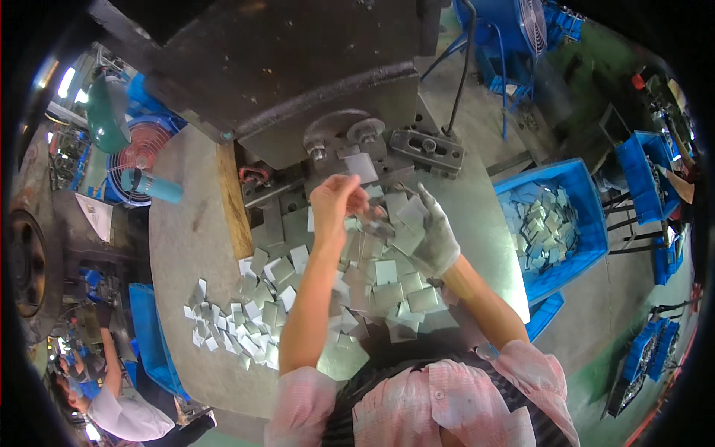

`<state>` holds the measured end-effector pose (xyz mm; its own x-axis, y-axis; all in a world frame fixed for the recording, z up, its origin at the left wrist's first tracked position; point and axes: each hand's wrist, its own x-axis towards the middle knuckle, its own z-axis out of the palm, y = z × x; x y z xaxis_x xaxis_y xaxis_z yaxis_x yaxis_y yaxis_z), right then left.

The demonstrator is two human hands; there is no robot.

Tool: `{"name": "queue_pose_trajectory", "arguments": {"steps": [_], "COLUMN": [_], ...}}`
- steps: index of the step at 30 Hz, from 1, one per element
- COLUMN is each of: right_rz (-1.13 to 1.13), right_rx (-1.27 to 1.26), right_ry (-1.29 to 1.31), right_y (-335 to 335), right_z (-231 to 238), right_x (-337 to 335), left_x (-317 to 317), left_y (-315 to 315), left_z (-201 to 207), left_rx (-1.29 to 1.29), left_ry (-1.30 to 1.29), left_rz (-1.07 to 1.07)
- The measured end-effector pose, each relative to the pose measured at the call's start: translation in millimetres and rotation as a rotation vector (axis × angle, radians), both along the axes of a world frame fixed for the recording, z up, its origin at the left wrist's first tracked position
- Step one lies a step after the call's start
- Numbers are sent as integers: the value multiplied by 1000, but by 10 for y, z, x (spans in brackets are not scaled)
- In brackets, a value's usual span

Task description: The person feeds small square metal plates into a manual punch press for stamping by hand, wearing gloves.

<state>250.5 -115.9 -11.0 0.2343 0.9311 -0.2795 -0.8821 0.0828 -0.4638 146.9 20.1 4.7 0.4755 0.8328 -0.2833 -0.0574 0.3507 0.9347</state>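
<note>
My bare left hand point(337, 205) reaches to the front of the press, its fingers curled together. At its fingertips is a small square metal plate point(363, 167), tilted below the round bolts. To the right, my right hand point(438, 242), in a pale work glove, has its thumb raised and holds thin metal plates point(411, 212). What its other fingers grip is partly hidden, and the space between the hands is blurred. Beneath both hands spreads a loose heap of flat metal plates point(387, 296). Smaller-looking plates point(242, 328) lie scattered left of my left forearm.
The dark press point(298, 82) rises over the metal table point(186, 253). A clamp block point(428, 151) sits right of the die, a wooden strip point(234, 201) left. A blue bin point(592, 216) of plates stands right; fans point(140, 158) and another person point(126, 410) are left.
</note>
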Motion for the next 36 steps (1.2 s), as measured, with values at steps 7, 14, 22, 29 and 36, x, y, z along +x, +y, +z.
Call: {"name": "queue_pose_trajectory", "arguments": {"steps": [7, 14, 22, 29, 36], "right_rz": [101, 22, -53, -403, -596], "right_rx": [167, 127, 63, -70, -809], "right_ry": [375, 359, 141, -406, -1557], "right_y": [38, -186, -479, -1381, -1875], "right_z": [-4, 81, 195, -89, -126], "right_x": [-23, 23, 250, 1362, 1194], "left_x": [-764, -730, -683, -657, -643], "left_y": [-326, -353, -148, 14, 29], "left_z": [25, -84, 34, 98, 181], "left_rx": [761, 1025, 1144, 1173, 1021], "left_ry": [772, 861, 738, 771, 764], "left_rz": [-334, -525, -814, -915, -855]}}
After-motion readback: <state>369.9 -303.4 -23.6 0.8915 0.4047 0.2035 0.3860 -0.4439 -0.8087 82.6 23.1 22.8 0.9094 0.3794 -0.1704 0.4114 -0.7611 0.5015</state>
